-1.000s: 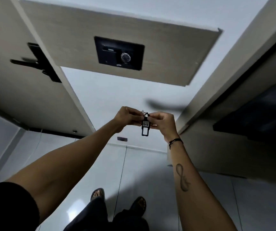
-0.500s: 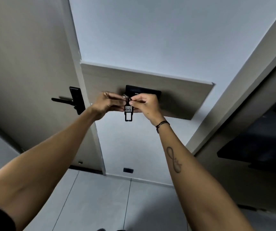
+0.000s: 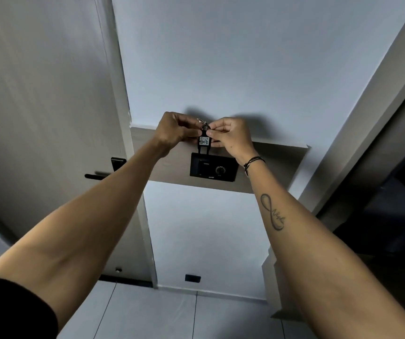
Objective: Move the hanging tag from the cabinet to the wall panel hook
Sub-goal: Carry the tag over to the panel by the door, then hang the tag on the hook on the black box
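A: Left hand (image 3: pixel 172 129) and right hand (image 3: pixel 228 135) both pinch the tag (image 3: pixel 203 142) against the wall panel (image 3: pixel 277 165)

B: Hook hidden; ring (image 3: pixel 201 121) may miss, tag drops

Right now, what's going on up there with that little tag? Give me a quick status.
Left hand and right hand both pinching the black tag by its ring. Tag held against the wooden wall panel, above the black switch plate. Hook not visible. Nothing in the way.

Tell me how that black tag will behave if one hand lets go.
The tag keeps its flat shape between the left hand and right hand, so probably stiff plastic. It looks small and light. On its ring it would likely swing.
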A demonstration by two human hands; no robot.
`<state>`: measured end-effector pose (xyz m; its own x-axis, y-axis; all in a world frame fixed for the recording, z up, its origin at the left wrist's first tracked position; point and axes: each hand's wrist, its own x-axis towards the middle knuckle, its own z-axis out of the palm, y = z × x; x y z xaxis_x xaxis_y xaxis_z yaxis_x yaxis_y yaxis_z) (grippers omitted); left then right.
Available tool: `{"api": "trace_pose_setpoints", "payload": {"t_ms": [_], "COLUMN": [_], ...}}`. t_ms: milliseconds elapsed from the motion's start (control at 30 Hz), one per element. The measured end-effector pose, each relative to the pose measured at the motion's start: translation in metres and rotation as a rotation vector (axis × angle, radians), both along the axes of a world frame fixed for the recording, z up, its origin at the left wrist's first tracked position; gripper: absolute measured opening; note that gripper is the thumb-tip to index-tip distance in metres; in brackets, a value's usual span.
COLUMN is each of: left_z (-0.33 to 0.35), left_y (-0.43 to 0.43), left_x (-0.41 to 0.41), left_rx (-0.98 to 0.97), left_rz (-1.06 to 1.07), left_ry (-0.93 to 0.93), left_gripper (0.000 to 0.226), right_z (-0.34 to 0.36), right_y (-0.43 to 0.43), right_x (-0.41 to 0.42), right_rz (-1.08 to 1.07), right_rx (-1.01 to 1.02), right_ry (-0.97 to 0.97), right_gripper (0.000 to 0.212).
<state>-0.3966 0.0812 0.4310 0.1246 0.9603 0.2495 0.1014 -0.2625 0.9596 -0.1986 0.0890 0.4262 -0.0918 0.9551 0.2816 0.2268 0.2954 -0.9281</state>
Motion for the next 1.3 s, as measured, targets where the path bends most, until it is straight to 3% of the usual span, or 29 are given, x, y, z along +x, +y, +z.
{"api": "trace_pose_setpoints", "payload": {"t_ms": [500, 833, 1300], "left_z": [-0.018, -0.033, -0.05], "left_y": [0.016, 0.018, 0.02], "left_x": [0.005, 0.011, 0.013], "left_rx": [-0.001, 0.007, 0.023], "left_rz": [0.034, 0.065, 0.102], "left_ry": [0.032, 0.029, 0.112], "left_gripper": [0.019, 0.018, 0.015], "right_z": [-0.015, -0.032, -0.046], "right_y": [0.008, 0.007, 0.007], "right_x": [0.004, 0.007, 0.005], "right_rz": [-0.05, -0.145, -0.155], "right_rx": [0.037, 0.095, 0.091], "right_ry": [-0.08, -0.168, -0.233], "right_gripper": [0.014, 0.028, 0.013]}}
